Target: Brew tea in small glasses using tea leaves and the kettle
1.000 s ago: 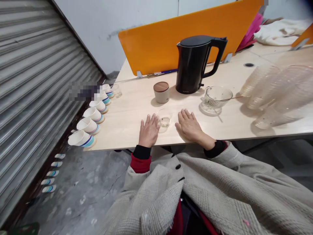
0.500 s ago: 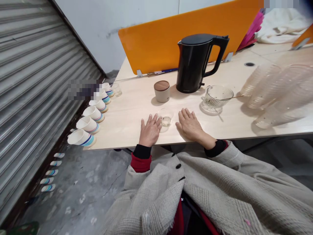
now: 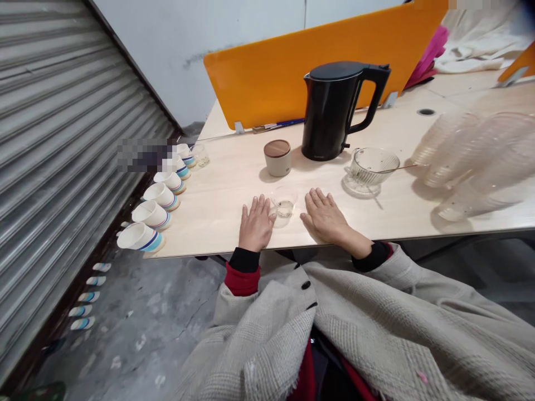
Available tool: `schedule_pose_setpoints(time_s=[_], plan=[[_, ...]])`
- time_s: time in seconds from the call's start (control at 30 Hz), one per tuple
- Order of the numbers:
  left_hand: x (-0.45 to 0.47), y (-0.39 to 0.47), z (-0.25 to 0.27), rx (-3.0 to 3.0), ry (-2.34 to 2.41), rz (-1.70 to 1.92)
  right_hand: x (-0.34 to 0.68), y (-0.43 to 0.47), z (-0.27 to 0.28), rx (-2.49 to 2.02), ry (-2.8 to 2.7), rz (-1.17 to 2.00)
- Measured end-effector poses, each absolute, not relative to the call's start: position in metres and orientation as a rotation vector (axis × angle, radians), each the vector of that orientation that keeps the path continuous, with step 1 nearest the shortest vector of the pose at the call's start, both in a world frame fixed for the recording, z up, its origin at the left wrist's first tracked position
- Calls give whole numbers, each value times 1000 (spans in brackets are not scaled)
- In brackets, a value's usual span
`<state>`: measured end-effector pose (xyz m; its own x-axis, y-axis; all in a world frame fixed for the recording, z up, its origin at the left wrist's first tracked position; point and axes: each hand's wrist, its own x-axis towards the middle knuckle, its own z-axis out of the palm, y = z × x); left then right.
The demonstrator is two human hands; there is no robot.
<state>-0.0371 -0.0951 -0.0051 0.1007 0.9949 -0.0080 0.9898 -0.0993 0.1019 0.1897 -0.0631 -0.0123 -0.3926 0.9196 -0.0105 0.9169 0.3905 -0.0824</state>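
Across the pale table (image 3: 225, 195), I have the left hand (image 3: 256, 227) left of the clear cup (image 3: 285, 208), right hand (image 3: 326, 216) right of it — both flat, grip released.

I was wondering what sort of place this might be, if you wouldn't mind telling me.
Probably a simple workspace in a garage-like or shopfront unit: a metal roller shutter lines the left side, the grey floor looks like bare concrete, and an orange desk divider stands on the pale table.
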Motion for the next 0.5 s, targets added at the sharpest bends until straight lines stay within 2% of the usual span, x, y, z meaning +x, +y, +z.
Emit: schedule_pose_setpoints(time_s=[0.5], plan=[[-36, -96, -4, 2255, 2066, 99, 191, -62, -20, -1645, -2609, 58]])
